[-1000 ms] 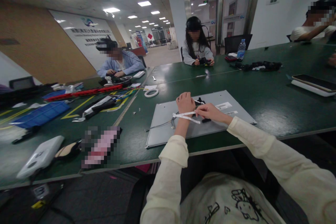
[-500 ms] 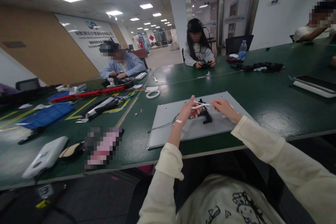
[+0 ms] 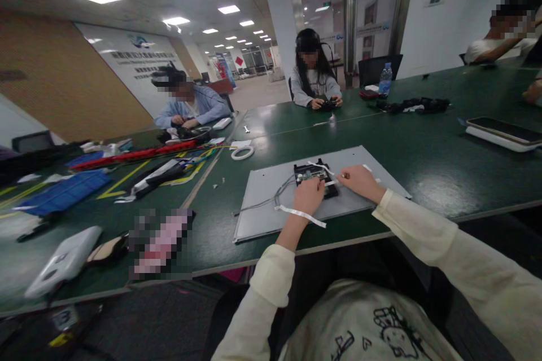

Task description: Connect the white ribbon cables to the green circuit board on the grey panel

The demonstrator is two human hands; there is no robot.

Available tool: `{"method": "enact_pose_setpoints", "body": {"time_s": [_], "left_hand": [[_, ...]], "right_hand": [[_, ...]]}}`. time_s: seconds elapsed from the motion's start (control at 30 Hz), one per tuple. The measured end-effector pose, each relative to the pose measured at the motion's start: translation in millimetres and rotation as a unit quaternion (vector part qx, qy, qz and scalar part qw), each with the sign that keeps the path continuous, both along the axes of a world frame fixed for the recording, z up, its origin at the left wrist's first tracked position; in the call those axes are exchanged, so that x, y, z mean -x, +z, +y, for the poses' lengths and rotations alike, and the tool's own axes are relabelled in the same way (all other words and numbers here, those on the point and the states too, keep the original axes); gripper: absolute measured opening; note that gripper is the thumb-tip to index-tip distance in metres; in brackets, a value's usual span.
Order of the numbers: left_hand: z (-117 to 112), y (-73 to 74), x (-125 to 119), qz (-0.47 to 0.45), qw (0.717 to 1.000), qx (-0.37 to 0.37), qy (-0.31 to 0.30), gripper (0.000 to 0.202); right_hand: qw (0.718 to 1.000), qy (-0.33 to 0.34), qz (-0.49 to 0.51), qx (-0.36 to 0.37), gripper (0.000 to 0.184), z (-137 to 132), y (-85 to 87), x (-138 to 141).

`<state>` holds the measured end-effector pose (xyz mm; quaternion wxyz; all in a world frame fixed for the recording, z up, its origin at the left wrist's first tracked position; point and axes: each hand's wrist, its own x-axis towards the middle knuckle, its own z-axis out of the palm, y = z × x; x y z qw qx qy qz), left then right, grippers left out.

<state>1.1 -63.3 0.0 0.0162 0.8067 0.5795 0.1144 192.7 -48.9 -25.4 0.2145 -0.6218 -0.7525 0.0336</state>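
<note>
My left hand (image 3: 308, 196) is closed, its fingertips pinched at a short white strip over the black frame. The black frame (image 3: 330, 190) holds a green circuit board (image 3: 311, 175) and lies on a light grey panel (image 3: 262, 220). My right hand (image 3: 359, 181) is closed too, thumb and finger pinching a white tape strip (image 3: 322, 166) at the frame's right side. A second white strip (image 3: 307, 216) lies across my left wrist, its free end sticking out to the right. From the board a grey cable (image 3: 262, 203) runs left over the panel.
Left of the panel lie a tape roll (image 3: 242, 153), a blue tray (image 3: 68, 192), a pink item (image 3: 165, 242) and a white device (image 3: 63, 262). A phone (image 3: 503, 130) rests at right. Co-workers sit across the table, near a water bottle (image 3: 385, 79).
My left hand has turned over and lowered onto the black frame; the palm was up before. The strip at its wrist now hangs out longer. My right hand stays nearly in place.
</note>
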Motion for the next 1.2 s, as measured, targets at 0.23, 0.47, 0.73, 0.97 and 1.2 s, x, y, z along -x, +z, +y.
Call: {"method": "enact_pose_setpoints", "body": {"time_s": [0.23, 0.47, 0.73, 0.97, 1.2], "left_hand": [[-2.4, 2.0, -6.2, 0.062, 0.998, 0.013, 0.011, 0.038], [0.9, 1.3, -7.0, 0.074, 0.997, 0.024, 0.003, 0.037], [4.4, 4.4, -2.1, 0.080, 0.997, 0.024, -0.007, 0.037], [-1.8, 12.0, 3.8, 0.103, 0.995, 0.007, 0.009, 0.039], [-3.6, 11.6, 4.3, 0.109, 0.994, 0.006, 0.024, 0.033]], "right_hand": [[0.997, -0.012, -0.070, 0.029, 0.037, -3.5, 3.6, 6.7], [0.990, -0.031, -0.125, 0.060, 0.044, -10.5, 13.0, 14.0], [0.985, -0.052, -0.152, 0.060, 0.052, -12.9, 16.4, 13.2], [0.982, -0.064, -0.163, 0.068, 0.048, -12.8, 14.5, 8.2], [0.985, -0.064, -0.155, 0.038, 0.033, -17.3, 16.6, 3.7]]}}
